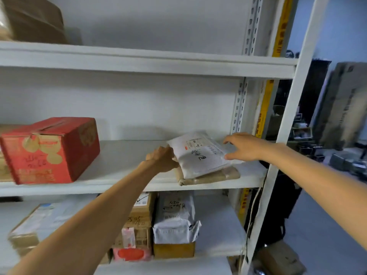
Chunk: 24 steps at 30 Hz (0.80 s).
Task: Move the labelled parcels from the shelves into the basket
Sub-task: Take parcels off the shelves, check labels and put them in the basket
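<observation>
Head view looks at a white metal shelf rack [123, 62] with both bare arms stretched toward the middle shelf [127, 155]; a white parcel [200, 155] with a printed label and dark handwriting lies there, stacked on a flat brown parcel [210, 176] whose edge pokes out beneath it toward the shelf's front lip; the left hand [161, 158] sits at the white parcel's left edge, fingers curled and closed on that edge, thumb side hidden; the right hand [243, 147] is at the parcel's right edge with fingers spread apart, thumb low near the front corner and the other fingers reaching over the far corner, touching or just short of the wrapping, I cannot tell which; a red cardboard box [51, 149] with writing on its front stands at the left end of the same shelf, well apart from the parcels; on the shelf below stand a grey bagged parcel [174, 219] atop a small brown box [174, 250], a taped carton [139, 221] just beside it on the left, and a flat box [37, 225] farther left, partly behind the left forearm; a brown carton [33, 20] rests on the top shelf at upper left; the room beyond the rack's right post is blurred, with dark shapes and boxes.
</observation>
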Available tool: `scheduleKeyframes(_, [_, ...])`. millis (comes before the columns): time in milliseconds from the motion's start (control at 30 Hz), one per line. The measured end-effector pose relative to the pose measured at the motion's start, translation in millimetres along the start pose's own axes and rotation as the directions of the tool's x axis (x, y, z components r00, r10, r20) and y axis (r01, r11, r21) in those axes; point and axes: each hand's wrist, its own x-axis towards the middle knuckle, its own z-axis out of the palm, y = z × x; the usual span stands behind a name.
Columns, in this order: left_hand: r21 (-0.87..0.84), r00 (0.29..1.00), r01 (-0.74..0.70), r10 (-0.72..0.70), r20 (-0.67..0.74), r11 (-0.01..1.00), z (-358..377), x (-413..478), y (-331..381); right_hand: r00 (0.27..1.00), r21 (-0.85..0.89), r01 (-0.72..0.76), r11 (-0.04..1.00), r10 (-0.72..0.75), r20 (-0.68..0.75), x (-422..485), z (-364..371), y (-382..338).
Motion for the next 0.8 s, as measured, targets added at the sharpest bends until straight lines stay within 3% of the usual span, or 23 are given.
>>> scheduleKeyframes(233, [0.078, 0.995, 0.094, -0.095, 0.009, 0.993, 3.4, 11.3, 14.3, 0.999, 0.05, -0.011, 0.999, 0.009, 0.033, 25.7, 17.9, 30.6])
scheduleKeyframes(400, [-0.158, 0.988, 0.157, -0.154, 0.03, 0.975, 18.3, 29.4, 27.1, 0.998, 0.13, -0.019, 0.991, 0.011, 0.066, 49.3, 41.3, 36.6])
scheduleKeyframes(533, [-0.474, 0.96, 0.258, -0.277, 0.031, 0.842, 30.9, 48.4, 30.5, 0.995, 0.288, -0.027, 0.957, -0.002, 0.102, 63.2, 49.4, 46.0])
scheduleKeyframes(633, [-0.665, 0.925, 0.36, -0.343, 0.164, 0.654, 35.6, 59.5, 28.1, 0.996, 0.436, -0.052, 0.898, 0.016, 0.087, 71.5, 62.4, 50.4])
scheduleKeyframes(700, [-0.729, 0.916, 0.387, -0.328, 0.232, 0.565, 36.0, 61.5, 26.7, 0.992, 0.528, -0.089, 0.845, 0.029, 0.121, 76.3, 67.9, 54.8])
scheduleKeyframes(800, [-0.771, 0.922, 0.377, -0.288, 0.259, 0.513, 35.4, 59.7, 26.8, 0.98, 0.626, -0.146, 0.766, 0.027, 0.195, 78.2, 66.0, 57.9])
